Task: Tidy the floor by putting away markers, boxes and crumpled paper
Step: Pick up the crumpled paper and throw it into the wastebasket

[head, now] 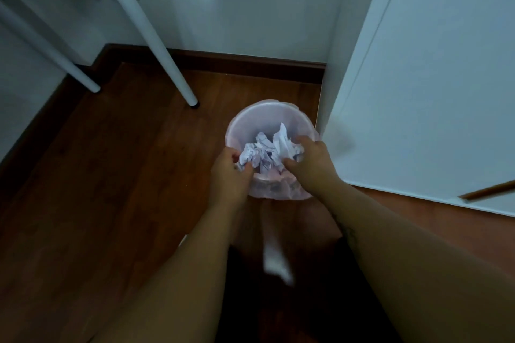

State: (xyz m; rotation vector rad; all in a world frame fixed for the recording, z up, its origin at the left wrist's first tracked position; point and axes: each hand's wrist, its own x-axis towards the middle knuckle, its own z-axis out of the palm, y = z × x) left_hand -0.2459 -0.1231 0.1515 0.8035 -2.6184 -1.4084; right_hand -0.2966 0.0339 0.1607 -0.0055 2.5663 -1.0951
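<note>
A round pale pink waste bin (pixel 262 115) lined with a thin plastic bag stands on the wooden floor in the corner. A bundle of crumpled white paper (pixel 267 152) with writing on it sits over the bin's mouth. My left hand (pixel 230 172) grips the bundle's left side and my right hand (pixel 309 161) grips its right side. Both hands are above the bin's near rim. The bottom of the bin is hidden by the paper.
Two white table legs (pixel 167 64) slant down to the floor left of the bin. A white door (pixel 418 92) stands close on the right. Dark skirting runs along the white wall behind. A blurred white scrap (pixel 274 259) shows between my forearms.
</note>
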